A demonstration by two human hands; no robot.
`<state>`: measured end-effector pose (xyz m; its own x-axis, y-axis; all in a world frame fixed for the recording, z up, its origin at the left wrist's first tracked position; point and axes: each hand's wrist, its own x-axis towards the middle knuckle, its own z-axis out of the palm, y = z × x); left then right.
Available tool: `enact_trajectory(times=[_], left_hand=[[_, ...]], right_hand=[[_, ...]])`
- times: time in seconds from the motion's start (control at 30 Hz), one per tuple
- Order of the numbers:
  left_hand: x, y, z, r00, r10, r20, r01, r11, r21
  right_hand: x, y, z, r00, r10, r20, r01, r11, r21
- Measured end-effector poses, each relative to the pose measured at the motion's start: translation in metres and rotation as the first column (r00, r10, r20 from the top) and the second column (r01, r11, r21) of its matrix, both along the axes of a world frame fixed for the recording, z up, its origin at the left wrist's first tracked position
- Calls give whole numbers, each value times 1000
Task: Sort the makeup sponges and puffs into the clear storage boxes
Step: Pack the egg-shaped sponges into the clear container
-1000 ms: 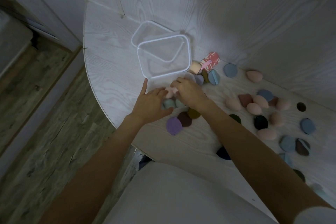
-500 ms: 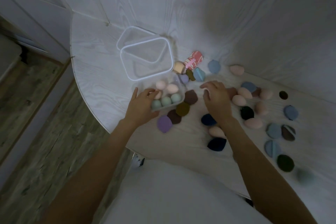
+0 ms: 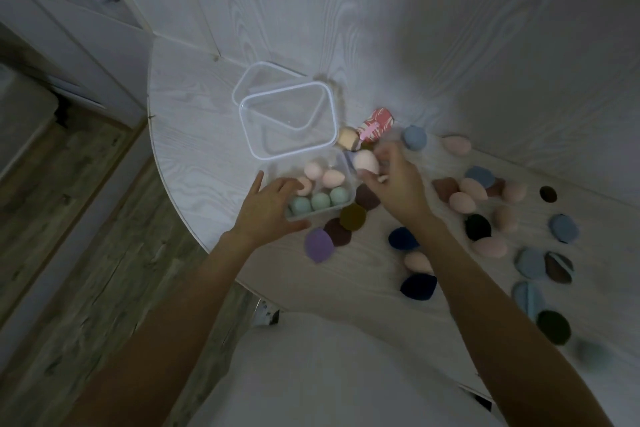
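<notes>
A small clear box (image 3: 349,174) near the table's left edge holds three teal sponges (image 3: 320,201) in a row and pink ones (image 3: 333,178) behind them. My left hand (image 3: 268,210) grips the box's near left corner. At the box's right rim my right hand (image 3: 396,185) pinches a pale pink egg sponge (image 3: 365,160). Behind the box lies a larger empty clear box (image 3: 290,121). Loose sponges and puffs lie to the right: pink eggs (image 3: 462,202), blue puffs (image 3: 564,228), dark puffs (image 3: 478,227).
A purple puff (image 3: 318,245), a brown one (image 3: 337,231) and an olive one (image 3: 352,217) lie just in front of the small box. A pink patterned packet (image 3: 375,124) and a beige sponge (image 3: 347,138) sit by the wall. The table's curved edge (image 3: 180,199) drops to wooden floor on the left.
My right hand went out to the loose pile on the right, and has come back to the small box's right rim with a pink sponge. My left hand has stayed on the box.
</notes>
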<state>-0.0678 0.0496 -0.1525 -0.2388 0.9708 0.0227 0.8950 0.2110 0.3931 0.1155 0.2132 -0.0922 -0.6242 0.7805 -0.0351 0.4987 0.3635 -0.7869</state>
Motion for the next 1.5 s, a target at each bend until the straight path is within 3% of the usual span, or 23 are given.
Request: enact_trajectory(times=[0.07, 0.13, 0.3, 0.43, 0.5, 0.67, 0.8, 0.93, 1.07, 1.13, 1.33, 1.5], left_hand=[[-2, -3, 0, 1000, 7, 16, -7, 1000, 21], [0, -4, 1, 1000, 5, 27, -7, 999, 52], [1, -13, -2, 999, 36, -4, -35, 985, 168], [-9, -25, -2, 983, 180, -48, -168, 969, 179], [-12, -26, 0, 973, 228, -42, -221, 966, 136], [-11, -25, 0, 968, 251, -24, -250, 968, 22], [-12, -24, 2, 979, 201, -30, -202, 979, -36], [-19, -20, 5, 985, 115, -129, -125, 990, -70], [-23, -16, 6, 982, 81, -170, -92, 994, -60], [-24, -15, 6, 986, 48, -159, -58, 996, -62], [-22, -14, 11, 988, 32, -152, -44, 996, -80], [-16, -9, 4, 987, -79, -142, 74, 996, -45]], right_hand=[[-36, -11, 1, 989, 118, -89, -123, 991, -59], [-67, -19, -6, 965, 248, -82, -253, 966, -49], [-102, -23, -23, 845, 504, 178, -520, 852, 56], [-111, -26, -28, 772, 509, 380, -614, 753, 238], [-116, -33, -33, 741, 531, 411, -646, 731, 220], [-116, -48, -45, 707, 524, 475, -651, 745, 147], [-108, -44, -46, 855, 472, 217, -472, 880, -52], [-98, -30, -41, 856, 469, 215, -492, 868, 64], [-86, -20, -45, 698, 570, 434, -681, 716, 156], [-89, -23, -48, 684, 555, 473, -692, 699, 180], [-99, -33, -48, 798, 456, 394, -562, 799, 214], [-93, -28, -46, 811, 473, 345, -522, 850, 63]])
